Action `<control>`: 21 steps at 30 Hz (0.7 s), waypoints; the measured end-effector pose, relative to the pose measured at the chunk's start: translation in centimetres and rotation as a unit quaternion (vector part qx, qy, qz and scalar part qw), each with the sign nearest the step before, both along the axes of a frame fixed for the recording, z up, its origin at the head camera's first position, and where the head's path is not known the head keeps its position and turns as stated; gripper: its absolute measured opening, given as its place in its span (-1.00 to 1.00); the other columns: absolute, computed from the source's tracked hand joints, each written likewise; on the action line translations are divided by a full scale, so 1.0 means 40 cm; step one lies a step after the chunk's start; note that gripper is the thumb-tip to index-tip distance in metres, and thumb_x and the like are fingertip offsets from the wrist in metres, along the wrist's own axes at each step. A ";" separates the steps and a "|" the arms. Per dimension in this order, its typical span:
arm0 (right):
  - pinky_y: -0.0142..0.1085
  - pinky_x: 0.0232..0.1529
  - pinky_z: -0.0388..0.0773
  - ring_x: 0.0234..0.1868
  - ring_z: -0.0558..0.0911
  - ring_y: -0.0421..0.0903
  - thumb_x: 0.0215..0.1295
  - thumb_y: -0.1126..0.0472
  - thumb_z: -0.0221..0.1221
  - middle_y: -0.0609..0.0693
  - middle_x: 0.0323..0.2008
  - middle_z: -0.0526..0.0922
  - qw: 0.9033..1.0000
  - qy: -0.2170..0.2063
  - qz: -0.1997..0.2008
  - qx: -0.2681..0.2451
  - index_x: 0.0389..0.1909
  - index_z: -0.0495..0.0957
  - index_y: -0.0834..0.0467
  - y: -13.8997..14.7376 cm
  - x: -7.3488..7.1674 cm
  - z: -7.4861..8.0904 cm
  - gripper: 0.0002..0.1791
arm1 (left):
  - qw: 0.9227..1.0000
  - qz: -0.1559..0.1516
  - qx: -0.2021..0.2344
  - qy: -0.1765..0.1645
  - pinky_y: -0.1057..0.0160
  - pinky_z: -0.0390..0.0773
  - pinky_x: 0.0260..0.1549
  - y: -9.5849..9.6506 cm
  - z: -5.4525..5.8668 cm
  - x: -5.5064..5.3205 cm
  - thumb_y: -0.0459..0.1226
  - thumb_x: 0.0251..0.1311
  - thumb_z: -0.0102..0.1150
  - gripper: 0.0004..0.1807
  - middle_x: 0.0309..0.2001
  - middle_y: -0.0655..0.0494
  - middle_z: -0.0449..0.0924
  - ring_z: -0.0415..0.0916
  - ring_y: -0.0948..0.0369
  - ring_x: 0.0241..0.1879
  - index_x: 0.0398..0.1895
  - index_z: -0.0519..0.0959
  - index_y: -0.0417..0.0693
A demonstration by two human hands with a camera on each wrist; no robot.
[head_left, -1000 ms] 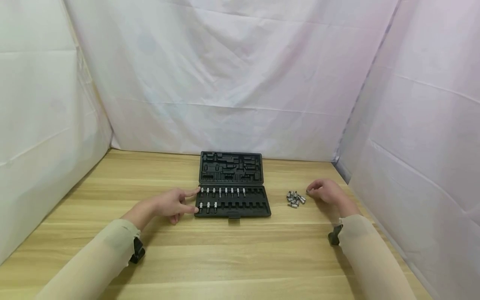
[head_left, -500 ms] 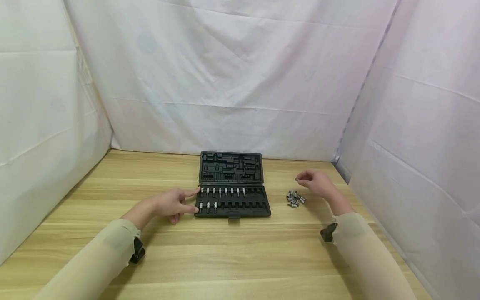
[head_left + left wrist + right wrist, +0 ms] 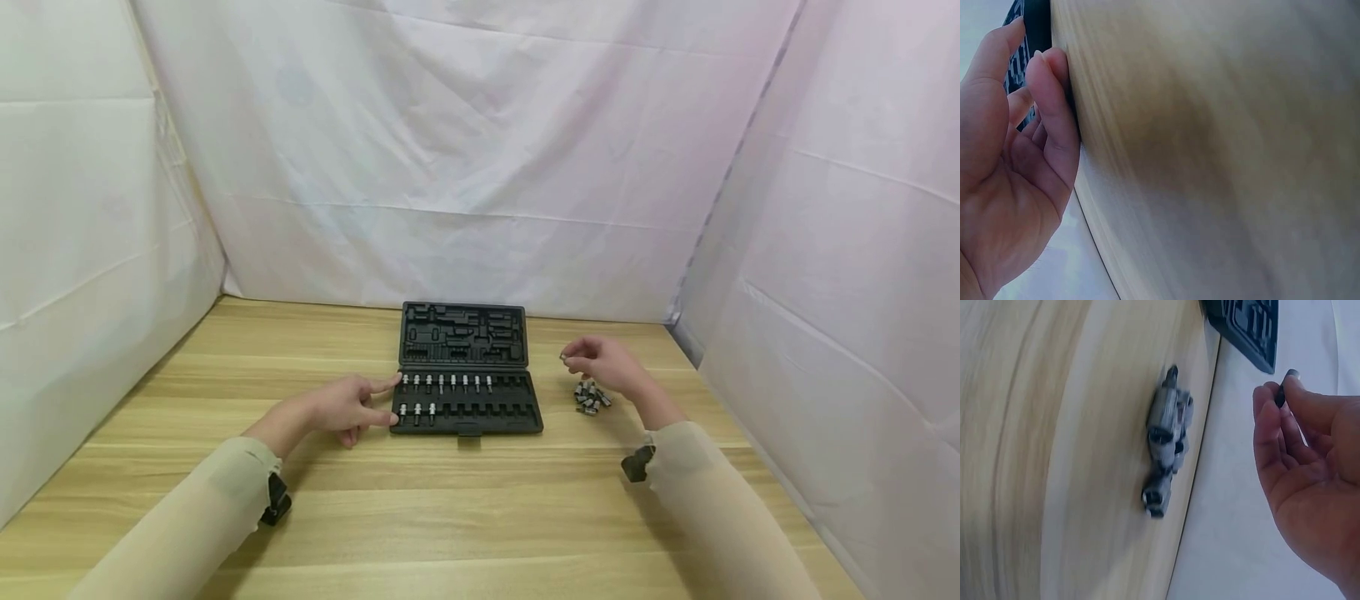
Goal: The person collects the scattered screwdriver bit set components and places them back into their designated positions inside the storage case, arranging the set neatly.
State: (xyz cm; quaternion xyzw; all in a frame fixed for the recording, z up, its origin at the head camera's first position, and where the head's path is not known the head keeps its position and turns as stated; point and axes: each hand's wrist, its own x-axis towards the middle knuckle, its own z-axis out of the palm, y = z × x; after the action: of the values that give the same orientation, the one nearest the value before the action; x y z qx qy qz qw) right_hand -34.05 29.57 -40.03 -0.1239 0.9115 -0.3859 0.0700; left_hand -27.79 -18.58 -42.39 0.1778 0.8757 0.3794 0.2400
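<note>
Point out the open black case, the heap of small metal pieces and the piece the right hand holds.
Black case (image 3: 480, 397): head view, bare strip between its rows.
Metal heap (image 3: 1162, 419): right wrist view, a grey piece's side.
Held piece (image 3: 1280, 397): right wrist view, its dark part.

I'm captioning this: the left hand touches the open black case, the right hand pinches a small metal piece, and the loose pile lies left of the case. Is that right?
Not quite: the loose pile lies right of the open black case, as the head view shows. The rest holds: the left hand touches the case, and the right hand pinches a small metal piece.
</note>
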 end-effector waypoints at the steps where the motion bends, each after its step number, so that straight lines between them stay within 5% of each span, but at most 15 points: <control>1: 0.13 0.15 0.77 0.10 0.74 0.29 0.68 0.21 0.19 0.37 0.17 0.72 1.000 -0.004 0.005 -0.009 0.30 0.61 0.28 -0.006 0.000 -0.001 -0.66 | 1.000 0.000 0.001 0.000 0.18 0.74 -0.54 0.000 0.000 0.000 -0.01 0.46 0.44 0.00 -0.50 -0.03 0.56 0.51 0.20 -0.64 0.80 0.07 0.10; 10: 0.04 0.24 0.79 0.10 0.81 0.09 0.69 0.35 0.13 0.44 0.25 0.66 0.994 -0.045 0.053 -0.090 0.51 0.49 0.32 -0.046 -0.001 -0.014 -0.54 | 1.000 0.001 0.000 -0.001 0.18 0.74 -0.54 0.001 0.003 0.003 0.00 0.47 0.43 0.01 -0.52 -0.02 0.55 0.51 0.20 -0.64 0.81 0.06 0.09; 21: -0.02 0.28 0.77 0.14 0.80 0.08 0.68 0.38 0.12 0.47 0.28 0.61 0.987 -0.073 0.053 -0.132 0.52 0.44 0.36 -0.084 0.006 -0.014 -0.52 | 1.000 -0.001 -0.001 0.002 0.18 0.74 -0.53 0.000 0.002 0.002 -0.01 0.48 0.42 0.00 -0.52 0.00 0.53 0.51 0.20 -0.63 0.81 0.06 0.10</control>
State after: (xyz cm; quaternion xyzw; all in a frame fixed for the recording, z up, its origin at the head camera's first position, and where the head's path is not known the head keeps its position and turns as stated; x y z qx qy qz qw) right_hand -33.81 26.19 -40.58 -0.1518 0.8374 -0.5063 0.1395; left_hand -27.71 -18.58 -42.32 0.1789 0.8763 0.3778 0.2393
